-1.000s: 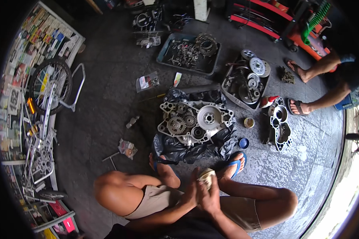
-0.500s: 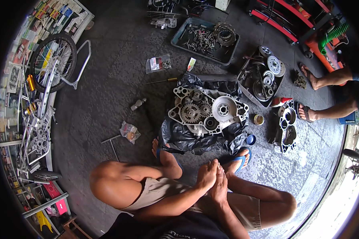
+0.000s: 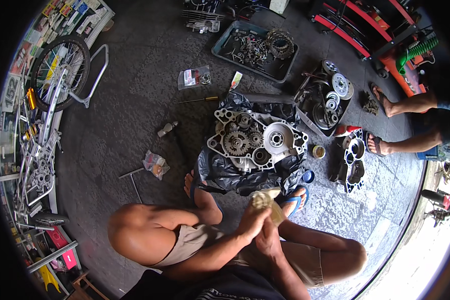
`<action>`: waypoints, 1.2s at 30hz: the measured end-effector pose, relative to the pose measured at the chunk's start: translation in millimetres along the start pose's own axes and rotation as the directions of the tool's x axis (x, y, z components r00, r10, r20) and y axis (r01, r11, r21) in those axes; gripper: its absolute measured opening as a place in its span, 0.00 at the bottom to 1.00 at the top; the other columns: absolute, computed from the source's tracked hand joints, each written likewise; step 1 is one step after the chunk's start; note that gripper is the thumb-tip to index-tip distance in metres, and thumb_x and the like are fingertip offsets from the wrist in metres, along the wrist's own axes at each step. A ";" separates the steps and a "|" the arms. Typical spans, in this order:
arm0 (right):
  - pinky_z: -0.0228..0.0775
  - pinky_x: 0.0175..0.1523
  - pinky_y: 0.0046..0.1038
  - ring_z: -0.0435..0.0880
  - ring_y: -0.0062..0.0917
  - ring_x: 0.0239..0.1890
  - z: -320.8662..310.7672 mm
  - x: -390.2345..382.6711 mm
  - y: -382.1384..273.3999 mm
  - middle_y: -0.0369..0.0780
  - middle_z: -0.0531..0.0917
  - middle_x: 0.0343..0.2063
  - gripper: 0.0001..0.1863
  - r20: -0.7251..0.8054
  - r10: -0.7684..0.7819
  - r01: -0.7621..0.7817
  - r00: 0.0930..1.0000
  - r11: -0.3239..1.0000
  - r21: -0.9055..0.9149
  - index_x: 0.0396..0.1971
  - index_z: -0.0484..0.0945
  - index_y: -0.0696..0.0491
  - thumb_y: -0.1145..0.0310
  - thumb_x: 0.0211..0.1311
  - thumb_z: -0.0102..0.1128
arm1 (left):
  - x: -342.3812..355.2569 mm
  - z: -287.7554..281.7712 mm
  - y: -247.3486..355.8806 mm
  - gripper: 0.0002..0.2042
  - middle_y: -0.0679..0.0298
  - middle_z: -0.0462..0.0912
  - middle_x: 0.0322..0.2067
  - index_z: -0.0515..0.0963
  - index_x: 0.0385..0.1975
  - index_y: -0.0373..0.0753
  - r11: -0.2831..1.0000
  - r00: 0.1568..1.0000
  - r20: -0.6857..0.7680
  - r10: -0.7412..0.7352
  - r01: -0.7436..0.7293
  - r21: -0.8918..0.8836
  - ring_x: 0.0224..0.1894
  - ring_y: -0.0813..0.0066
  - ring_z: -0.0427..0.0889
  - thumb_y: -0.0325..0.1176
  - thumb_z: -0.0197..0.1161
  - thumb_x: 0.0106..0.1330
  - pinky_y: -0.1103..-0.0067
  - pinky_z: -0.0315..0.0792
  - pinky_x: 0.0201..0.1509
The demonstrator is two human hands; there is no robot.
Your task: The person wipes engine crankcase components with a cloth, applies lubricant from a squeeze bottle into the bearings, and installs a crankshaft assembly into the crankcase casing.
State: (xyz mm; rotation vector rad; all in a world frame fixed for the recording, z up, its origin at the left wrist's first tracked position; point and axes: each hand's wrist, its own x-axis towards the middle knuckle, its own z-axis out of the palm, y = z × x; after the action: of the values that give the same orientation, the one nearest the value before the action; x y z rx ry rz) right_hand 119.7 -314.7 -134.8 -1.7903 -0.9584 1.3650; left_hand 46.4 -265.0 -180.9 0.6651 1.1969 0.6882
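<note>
Pale rag [image 3: 265,198]: it is best gripped firmly and turned as it is rubbed, it seems, with loose ends kept off the bare gears [image 3: 236,143].
Left hand [image 3: 254,223]: it is wrapped around the rag.
Right hand [image 3: 269,240]: it is pressed against the left, also clamped on the rag.
Rag's place: it is held in both hands, poked out toward the engine case [image 3: 257,136].

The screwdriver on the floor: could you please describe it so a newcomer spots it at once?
Find the large metal engine case lying on black plastic. Beyond its far left corner, just below a clear bag in the picture, lies the screwdriver. Its thin shaft and yellow handle set it apart from the flat bag.
</note>
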 end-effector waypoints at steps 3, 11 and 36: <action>0.71 0.53 0.40 0.79 0.51 0.48 3.6 -0.4 -5.3 0.57 0.80 0.43 0.18 0.017 -0.102 0.103 0.995 0.992 -0.073 0.49 0.75 0.61 0.79 0.58 0.49 | -1.1 -7.3 2.8 0.15 0.61 0.84 0.33 0.82 0.41 0.34 0.968 0.959 -0.173 -0.226 0.241 0.066 0.35 0.74 0.82 0.41 0.60 0.69 0.74 0.75 0.39; 0.64 0.62 0.43 0.71 0.50 0.58 1.5 -5.8 -22.6 0.55 0.71 0.56 0.32 -0.226 -0.152 0.091 0.962 0.962 -0.259 0.61 0.72 0.53 0.73 0.53 0.65 | 15.0 -13.7 -1.4 0.24 0.61 0.83 0.40 0.79 0.46 0.37 0.781 0.812 -0.052 -0.582 0.540 -0.315 0.38 0.72 0.83 0.53 0.49 0.73 0.74 0.77 0.40; 0.74 0.51 0.31 0.84 0.37 0.46 -20.6 33.3 -2.6 0.52 0.82 0.45 0.19 -0.181 0.001 -0.071 0.984 0.923 -0.379 0.52 0.79 0.60 0.73 0.59 0.62 | 7.9 6.0 39.8 0.21 0.59 0.80 0.46 0.74 0.52 0.34 0.775 0.872 0.094 -0.481 0.472 -0.421 0.45 0.74 0.81 0.47 0.45 0.77 0.72 0.75 0.53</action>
State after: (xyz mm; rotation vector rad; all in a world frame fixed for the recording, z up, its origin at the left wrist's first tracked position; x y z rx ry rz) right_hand 145.3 -286.3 -143.8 -2.1887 -1.1590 1.0653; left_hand 49.1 -234.6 -153.5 -0.0329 1.1169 0.4974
